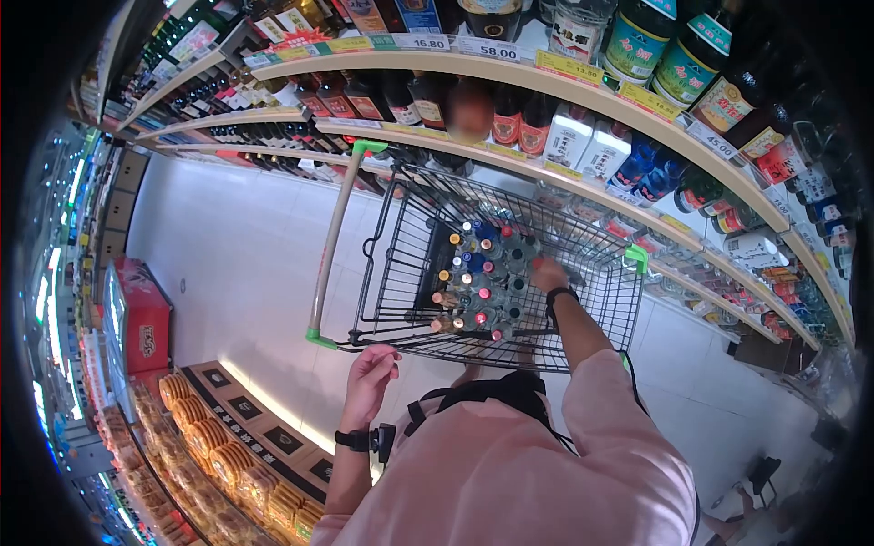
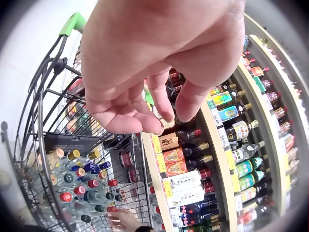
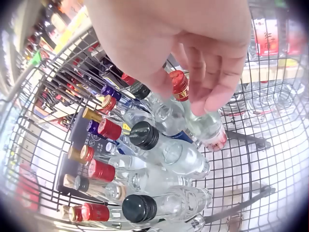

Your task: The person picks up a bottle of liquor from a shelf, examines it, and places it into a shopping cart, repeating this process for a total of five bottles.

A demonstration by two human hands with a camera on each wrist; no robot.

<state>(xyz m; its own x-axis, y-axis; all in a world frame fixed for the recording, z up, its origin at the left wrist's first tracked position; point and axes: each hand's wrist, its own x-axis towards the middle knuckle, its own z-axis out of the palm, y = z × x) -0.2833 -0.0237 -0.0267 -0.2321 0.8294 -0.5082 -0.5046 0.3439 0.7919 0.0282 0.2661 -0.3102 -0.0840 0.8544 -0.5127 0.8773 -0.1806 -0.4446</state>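
Down inside the shopping cart, my right hand (image 3: 169,43) has its thumb and fingers around the neck of a clear glass bottle with a red cap (image 3: 179,86). That bottle stands at the edge of a close-packed group of glass bottles (image 1: 482,282), with red, black, gold and blue caps. Beside it, a black-capped bottle (image 3: 169,150) leans slightly. My left hand (image 1: 371,375) hangs outside the cart, just off its near side. In the left wrist view its fingers (image 2: 116,123) are loosely curled and hold nothing.
The black wire cart (image 1: 401,273) has a handle bar (image 1: 333,246) with green ends at left. Tiered shelves of bottles (image 1: 510,150) with price tags run along its far side. Packaged baked goods (image 1: 209,437) and a red cooler (image 1: 144,323) stand at lower left.
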